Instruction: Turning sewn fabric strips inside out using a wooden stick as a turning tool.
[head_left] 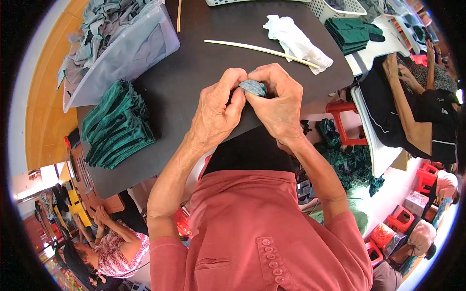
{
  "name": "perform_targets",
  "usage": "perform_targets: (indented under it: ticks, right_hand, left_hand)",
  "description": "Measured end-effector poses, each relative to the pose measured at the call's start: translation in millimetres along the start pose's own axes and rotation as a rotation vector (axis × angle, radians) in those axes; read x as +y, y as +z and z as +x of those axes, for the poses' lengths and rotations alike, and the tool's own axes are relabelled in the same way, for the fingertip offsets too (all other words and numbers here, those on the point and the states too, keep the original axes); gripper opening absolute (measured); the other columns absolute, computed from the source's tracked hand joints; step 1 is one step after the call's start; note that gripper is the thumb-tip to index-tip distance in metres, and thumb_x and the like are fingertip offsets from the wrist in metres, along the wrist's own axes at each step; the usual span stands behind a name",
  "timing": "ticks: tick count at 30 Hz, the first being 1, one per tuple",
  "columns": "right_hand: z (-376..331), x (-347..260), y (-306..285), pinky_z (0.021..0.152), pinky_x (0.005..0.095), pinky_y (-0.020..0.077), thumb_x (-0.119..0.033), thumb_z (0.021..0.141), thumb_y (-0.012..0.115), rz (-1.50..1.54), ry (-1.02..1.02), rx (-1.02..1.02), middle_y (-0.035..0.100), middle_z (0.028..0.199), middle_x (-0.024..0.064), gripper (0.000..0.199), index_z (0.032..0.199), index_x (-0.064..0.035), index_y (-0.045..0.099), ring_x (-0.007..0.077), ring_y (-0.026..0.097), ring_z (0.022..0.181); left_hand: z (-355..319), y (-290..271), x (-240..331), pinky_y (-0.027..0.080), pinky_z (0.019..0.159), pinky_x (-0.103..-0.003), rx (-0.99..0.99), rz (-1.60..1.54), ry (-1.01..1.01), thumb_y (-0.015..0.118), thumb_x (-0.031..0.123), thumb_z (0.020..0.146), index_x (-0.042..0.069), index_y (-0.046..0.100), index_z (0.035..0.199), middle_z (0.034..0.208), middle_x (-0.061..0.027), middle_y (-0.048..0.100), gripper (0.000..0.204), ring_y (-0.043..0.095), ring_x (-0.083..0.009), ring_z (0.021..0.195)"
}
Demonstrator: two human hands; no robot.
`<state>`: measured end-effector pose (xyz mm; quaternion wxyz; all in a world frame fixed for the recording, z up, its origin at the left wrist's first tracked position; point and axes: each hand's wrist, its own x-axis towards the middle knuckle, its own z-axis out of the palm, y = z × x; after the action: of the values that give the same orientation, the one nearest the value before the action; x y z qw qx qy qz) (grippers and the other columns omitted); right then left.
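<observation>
**Fabric piece (pixel 252 87) pinched at the front of a dark worktop (pixel 194 63)**

A person in a coral-red shirt (pixel 233 223) brings left hand (pixel 216 111) and right hand (pixel 280 97) together, each grip closed on the small grey-green piece near the worktop's front edge. The step in hand appears to be close fingertip handling; the next move likely calls for a steady pinch from both sides. At left, a stack of dark-green velvety cloths (pixel 116 128) lies next to a translucent plastic bin (pixel 143 53) heaped with grey-green fabric (pixel 104 29). Beyond the hands, a slender pale stick (pixel 252 47) reaches across a crumpled white cloth (pixel 297 39).
</observation>
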<state>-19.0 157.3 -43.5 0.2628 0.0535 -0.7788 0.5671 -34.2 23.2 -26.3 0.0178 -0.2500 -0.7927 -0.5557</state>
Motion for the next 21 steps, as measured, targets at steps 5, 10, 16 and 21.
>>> perform_targets:
  ticks: [5,10,16,21]
  right_hand:
    - [-2.4,-1.6,-3.7,0.053,0.0241,0.0443,0.002,0.067,0.070,-0.022,-0.015,-0.016,0.058,0.075,0.0044,0.018,0.080,-0.0025,0.059,0.0108,0.054,0.059]
    - [-8.6,-2.5,-6.1,0.054,0.0252,0.0444,0.004,0.067,0.069,0.006,0.008,0.018,0.058,0.073,0.0039,0.018,0.082,-0.0030,0.060,0.0112,0.054,0.059]
    - [-8.9,-0.1,-10.7,0.052,0.0242,0.0432,0.004,0.066,0.070,-0.085,-0.120,-0.017,0.058,0.071,0.0036,0.021,0.081,-0.0028,0.058,0.0096,0.053,0.056]
    - [-9.8,3.6,-13.1,0.050,0.0253,0.0431,0.002,0.066,0.070,0.012,0.031,-0.066,0.057,0.068,0.0058,0.022,0.080,-0.0019,0.054,0.0117,0.053,0.055]
  left_hand:
    - [-0.8,1.8,-1.8,0.042,0.056,-0.029,-0.035,-0.013,-0.003,0.048,-0.005,0.083,0.003,0.048,0.099,0.069,-0.0101,0.050,0.018,0.048,-0.0164,0.058]
    - [-3.1,2.7,0.9,0.042,0.055,-0.029,-0.045,-0.040,0.007,0.048,-0.005,0.083,0.003,0.048,0.099,0.069,-0.0101,0.050,0.018,0.048,-0.0168,0.058]
    - [-2.8,4.8,-1.1,0.041,0.055,-0.029,-0.065,-0.060,0.036,0.049,-0.004,0.082,0.003,0.049,0.100,0.070,-0.0107,0.051,0.020,0.048,-0.0177,0.058]
    - [-2.8,-0.2,-0.4,0.041,0.054,-0.030,-0.086,-0.054,0.059,0.049,-0.004,0.082,0.003,0.051,0.101,0.068,-0.0108,0.051,0.020,0.049,-0.0186,0.057]
